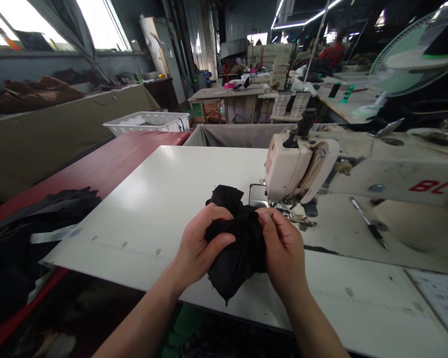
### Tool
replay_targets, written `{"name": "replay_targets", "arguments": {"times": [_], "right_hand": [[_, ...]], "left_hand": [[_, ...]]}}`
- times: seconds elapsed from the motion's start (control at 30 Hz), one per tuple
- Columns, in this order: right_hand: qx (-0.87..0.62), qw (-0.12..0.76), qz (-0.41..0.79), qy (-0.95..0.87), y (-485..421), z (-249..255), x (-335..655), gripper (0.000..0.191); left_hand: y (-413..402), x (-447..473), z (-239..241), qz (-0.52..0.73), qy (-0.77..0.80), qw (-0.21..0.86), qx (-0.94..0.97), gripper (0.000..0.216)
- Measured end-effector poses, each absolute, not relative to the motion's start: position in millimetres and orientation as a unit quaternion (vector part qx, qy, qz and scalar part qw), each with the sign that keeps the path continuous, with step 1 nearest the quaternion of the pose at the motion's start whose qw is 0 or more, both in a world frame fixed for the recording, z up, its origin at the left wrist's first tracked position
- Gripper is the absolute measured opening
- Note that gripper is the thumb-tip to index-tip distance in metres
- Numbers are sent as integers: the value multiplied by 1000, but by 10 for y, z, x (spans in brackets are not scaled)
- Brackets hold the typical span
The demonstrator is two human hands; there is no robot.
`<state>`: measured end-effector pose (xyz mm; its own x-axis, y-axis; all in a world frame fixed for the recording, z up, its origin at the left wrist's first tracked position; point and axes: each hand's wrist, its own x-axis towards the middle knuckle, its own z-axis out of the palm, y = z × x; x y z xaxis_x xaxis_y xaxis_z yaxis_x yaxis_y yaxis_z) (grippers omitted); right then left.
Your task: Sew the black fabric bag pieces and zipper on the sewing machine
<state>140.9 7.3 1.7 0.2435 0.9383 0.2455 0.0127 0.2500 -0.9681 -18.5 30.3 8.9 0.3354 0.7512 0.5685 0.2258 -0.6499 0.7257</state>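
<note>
A bunched piece of black fabric [236, 238] is held just above the white sewing table [164, 199], in front of the sewing machine. My left hand [199, 243] is closed on its left side, thumb pressed over the cloth. My right hand [283, 246] is closed on its right side, fingertips pinching the top edge. The cloth's lower corner hangs down toward the table's front edge. The white sewing machine [343, 169] stands just behind and to the right, with its needle area [280, 204] close to my right hand.
A heap of black fabric [33, 223] lies on the red side table [112, 164] at left. A white basket [149, 122] stands beyond it. A pen-like tool [369, 222] lies on the machine bed. A fan [410, 54] is at upper right. A person sits far back.
</note>
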Motion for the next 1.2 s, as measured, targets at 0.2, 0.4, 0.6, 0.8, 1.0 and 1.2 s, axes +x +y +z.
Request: {"name": "replay_targets", "arguments": {"times": [0.2,0.4,0.6,0.8,1.0,1.2], "right_hand": [[-495,674,188,-516,-103,-145,1369,23],[-503,614,-20,-608,-163,-208,1442,24],[-509,666,230,-494,-132,-162,1422,10],[-495,686,260,-466,-138,-89,1351,12],[-492,674,250,-491,-104,-108,1362,10],[-478,678,231,-509,-103,-116,1346,12]], "left_hand": [[258,-156,118,530,417,293,678,21],[214,-77,110,541,429,255,677,17],[222,-44,90,562,433,337,618,15],[238,-77,106,538,390,289,689,18],[124,-49,179,567,431,164,682,5],[75,-26,74,593,446,395,542,18]]}}
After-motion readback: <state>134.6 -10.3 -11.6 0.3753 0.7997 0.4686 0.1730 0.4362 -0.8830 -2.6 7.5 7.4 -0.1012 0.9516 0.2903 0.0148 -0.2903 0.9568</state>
